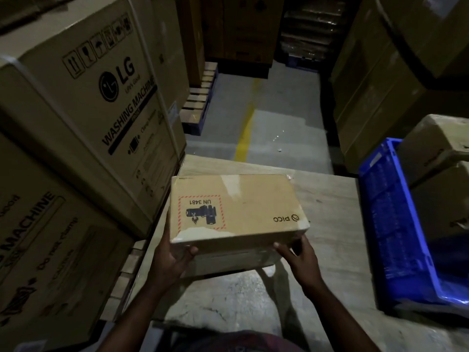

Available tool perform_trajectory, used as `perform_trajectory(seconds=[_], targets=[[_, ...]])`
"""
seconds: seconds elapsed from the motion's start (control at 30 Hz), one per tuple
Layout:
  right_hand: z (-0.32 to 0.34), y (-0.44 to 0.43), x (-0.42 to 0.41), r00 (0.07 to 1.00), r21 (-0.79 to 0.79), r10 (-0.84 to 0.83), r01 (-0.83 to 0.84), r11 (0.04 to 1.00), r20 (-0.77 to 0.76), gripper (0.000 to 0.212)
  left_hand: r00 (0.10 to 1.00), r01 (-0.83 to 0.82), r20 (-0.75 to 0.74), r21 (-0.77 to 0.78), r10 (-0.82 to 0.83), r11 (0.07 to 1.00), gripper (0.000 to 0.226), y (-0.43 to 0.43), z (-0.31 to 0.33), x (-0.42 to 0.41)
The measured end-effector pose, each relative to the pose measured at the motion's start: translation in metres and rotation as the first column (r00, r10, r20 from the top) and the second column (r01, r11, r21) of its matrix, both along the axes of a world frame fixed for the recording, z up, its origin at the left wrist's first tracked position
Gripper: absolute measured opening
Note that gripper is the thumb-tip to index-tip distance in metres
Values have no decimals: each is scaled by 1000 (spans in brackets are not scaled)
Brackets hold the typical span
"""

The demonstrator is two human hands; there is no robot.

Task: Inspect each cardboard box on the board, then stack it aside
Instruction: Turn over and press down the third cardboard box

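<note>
I hold a small brown cardboard box (pixel 241 209) above the pale wooden board (pixel 327 207). Its top face shows a red-hatched UN 3481 battery label on the left and a PICO logo on the right, both upside down to me. My left hand (pixel 172 257) grips the near left corner, thumb on the front face, fingers underneath. My right hand (pixel 297 252) grips the near right corner with the thumb on the front edge. The box's underside is hidden.
Tall LG washing machine cartons (pixel 83 102) stand stacked close on the left. A blue plastic crate (pixel 396 224) with cardboard boxes (pixel 441 153) behind it sits on the right. Ahead lies a concrete aisle with a yellow line (pixel 245 138), a pallet (pixel 200 97) and more cartons.
</note>
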State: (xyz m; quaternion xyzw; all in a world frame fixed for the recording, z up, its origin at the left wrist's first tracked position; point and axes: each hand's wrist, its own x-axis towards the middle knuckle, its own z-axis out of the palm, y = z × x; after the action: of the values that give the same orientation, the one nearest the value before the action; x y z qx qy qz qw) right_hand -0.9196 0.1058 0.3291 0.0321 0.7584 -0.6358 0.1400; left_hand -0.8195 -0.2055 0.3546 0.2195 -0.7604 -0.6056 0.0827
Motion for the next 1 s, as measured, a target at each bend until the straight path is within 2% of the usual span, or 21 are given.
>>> perform_trajectory(seconds=[0.07,0.2,0.3,0.33,0.43,0.5,0.53,0.63,0.67,0.73,0.87,0.93,1.0], targets=[[-4,3,-3,1000,11,8,-7,1000,-11,54,998,-27,53,14,26,1000,133,-5,-14,-1],[-20,13,-4,999,159,46,-41,986,-29,48,981,2,191,63,-14,998,138,-3,-31,5],[-25,17,-2,998,243,47,-37,969,-35,39,975,4,221,92,-24,996,132,0,-41,8],[-26,18,-3,998,259,42,-30,965,-41,35,970,14,242,78,-33,997,121,3,-40,8],[-25,18,-3,998,255,36,-20,967,-55,31,958,47,284,-32,-36,998,57,13,-34,7],[-19,18,-2,998,243,21,-6,970,-61,31,959,43,284,-92,-15,995,42,13,-33,7],[-16,19,-2,998,237,5,11,971,-67,32,959,50,282,-103,-19,993,42,13,-32,6],[0,23,-2,994,226,-38,61,972,-103,30,958,59,288,-191,-1,980,90,8,-27,1],[6,25,-1,992,224,-51,77,972,-118,28,960,62,280,-200,-3,978,96,9,-24,-3],[18,27,0,987,231,-68,100,968,-145,29,970,58,242,-225,-2,973,87,14,-11,-11],[31,30,1,982,279,-67,115,953,-176,39,980,32,194,-377,45,925,62,17,5,-27],[29,34,1,982,306,-71,122,944,-173,41,971,67,236,-418,37,906,63,16,9,-33],[22,39,2,981,318,-97,146,937,-165,40,964,125,266,-391,-18,912,76,14,7,-35]])
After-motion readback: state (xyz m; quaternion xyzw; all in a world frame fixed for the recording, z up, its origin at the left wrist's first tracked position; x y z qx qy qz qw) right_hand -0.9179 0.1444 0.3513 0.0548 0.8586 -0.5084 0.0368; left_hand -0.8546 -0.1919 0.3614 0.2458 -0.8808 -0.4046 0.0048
